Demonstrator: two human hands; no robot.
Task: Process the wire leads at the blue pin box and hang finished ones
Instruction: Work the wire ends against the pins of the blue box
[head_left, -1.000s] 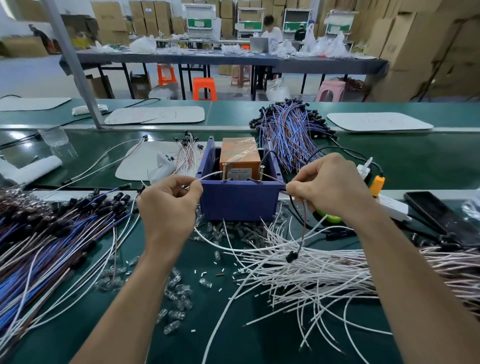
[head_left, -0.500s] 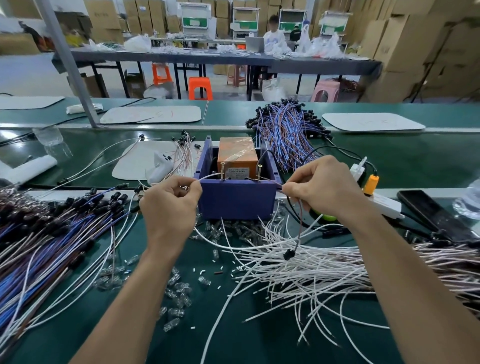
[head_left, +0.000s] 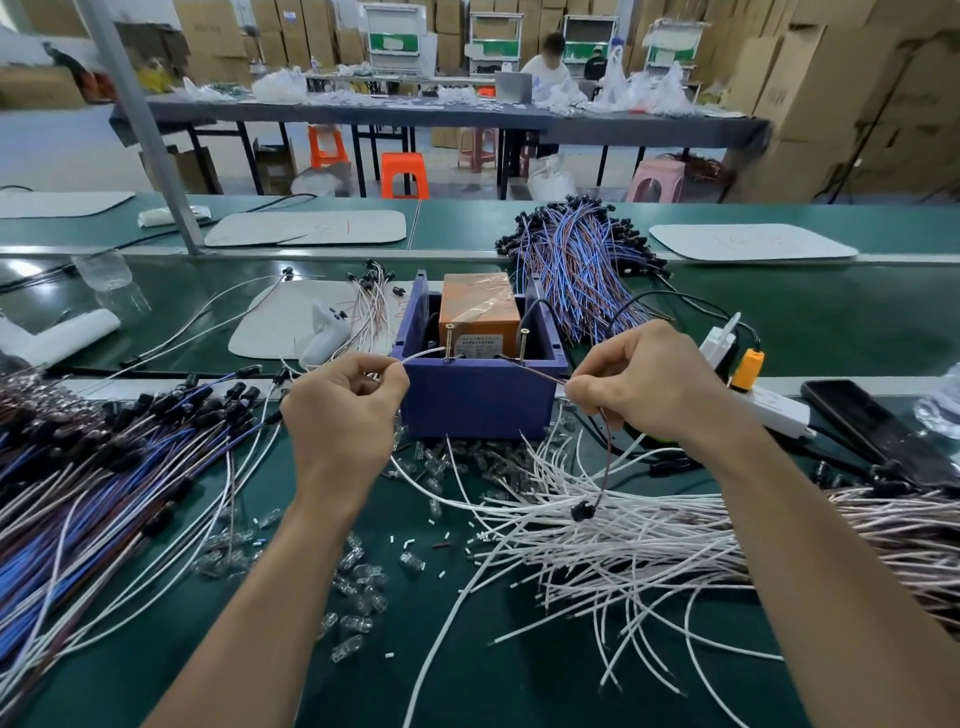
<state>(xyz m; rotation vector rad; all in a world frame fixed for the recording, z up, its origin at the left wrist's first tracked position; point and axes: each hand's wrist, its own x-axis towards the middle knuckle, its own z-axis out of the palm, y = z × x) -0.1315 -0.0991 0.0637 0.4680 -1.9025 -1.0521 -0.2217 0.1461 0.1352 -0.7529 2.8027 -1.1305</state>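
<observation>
Barely anything has moved since a second ago: both hands keep station at the blue plastic pin box (head_left: 475, 400), mid-bench between them. Left hand (head_left: 343, 410) pinches a thin white lead (head_left: 423, 355), its tip at the left brass pin (head_left: 449, 340). Right hand (head_left: 649, 379) pinches a brown lead (head_left: 605, 457) running to the right brass pin (head_left: 522, 344). Judgement: pin contact under way, nothing ready to hang. Loose white wires (head_left: 597, 545) lie in front; a blue-and-brown wire bundle (head_left: 582, 265) lies behind.
</observation>
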